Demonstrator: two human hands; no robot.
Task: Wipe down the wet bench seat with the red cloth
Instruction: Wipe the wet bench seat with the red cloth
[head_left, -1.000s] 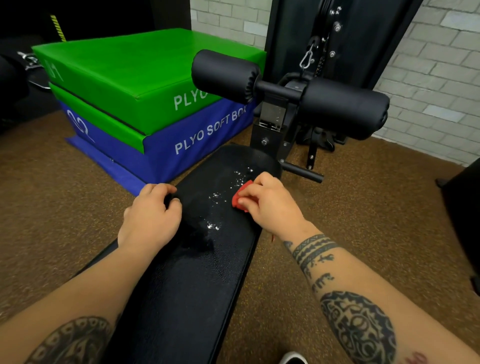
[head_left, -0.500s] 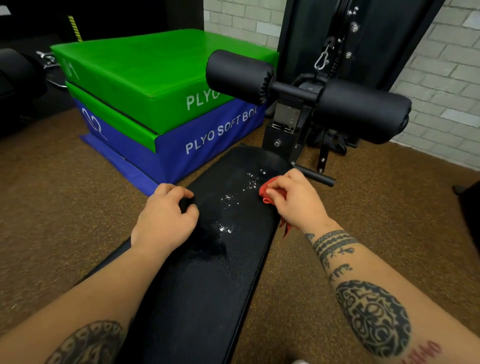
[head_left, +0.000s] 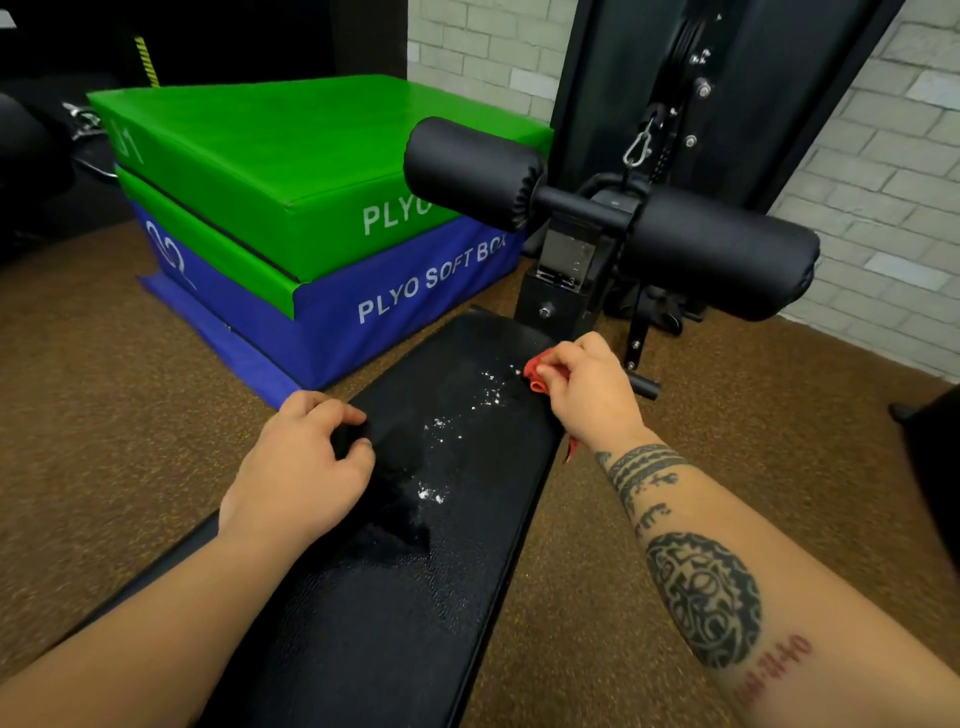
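right hand (head_left: 587, 395) has the red cloth (head_left: 537, 375) bunched under curled fingers and thumb, most of it hidden by the palm, one tail hanging off the seat edge below the wrist. the cloth sits on the bench seat (head_left: 395, 597) at its far right corner, touching the top end of the droplet trail (head_left: 467, 415). left hand (head_left: 301, 467) curls over the seat's left edge, fingers wrapped on the pad, looks like bracing. droplets run diagonally from the cloth toward the left hand, with a duller wet patch just beside that hand. judgement: wipe barely begun, whole trail unwiped. to do it well: open the wad so more cloth meets the vinyl, press down, pull one long stroke along the diagonal, then overlap a second pass; shift the left hand to reach the patch next to it. textured vinyl will likely smear on one pass. beyond: black foam roller pads (head_left: 717, 249) just past the seat's far end, green and blue plyo soft boxes (head_left: 311, 208) to the left, brown rubber floor (head_left: 104, 415).
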